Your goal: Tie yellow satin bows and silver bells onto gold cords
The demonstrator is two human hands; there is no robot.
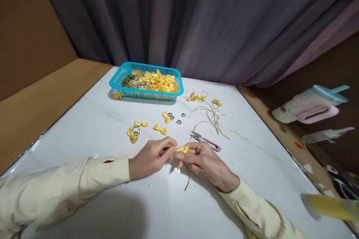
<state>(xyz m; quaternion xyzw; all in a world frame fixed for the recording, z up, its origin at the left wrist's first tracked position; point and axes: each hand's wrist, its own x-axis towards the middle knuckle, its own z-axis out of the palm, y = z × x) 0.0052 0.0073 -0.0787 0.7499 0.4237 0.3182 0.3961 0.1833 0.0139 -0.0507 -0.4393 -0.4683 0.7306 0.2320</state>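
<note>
Between my two hands is a yellow satin bow (183, 149), pinched at both sides. My left hand (155, 157) closes its thumb and forefinger on the bow's left end. With its thumb on the front, my right hand (206, 160) grips the other side. A gold cord (188, 179) hangs below the fingers; its join with the bow is hidden. Thread snips (206, 141) with pink handles lie just beyond my right hand. Loose bows (160, 129) and small silver heart charms (178, 122) lie ahead of my hands. A bow with a cord loop (133, 134) rests to the left.
A blue basket (117, 84) at the back holds yellow bows, silver charms and gold cords. Bows with loops (196, 97) and cut gold cords (215, 121) lie at the right. Along the right side are a tumbler (308, 104) and a yellow cylindrical object (331, 206).
</note>
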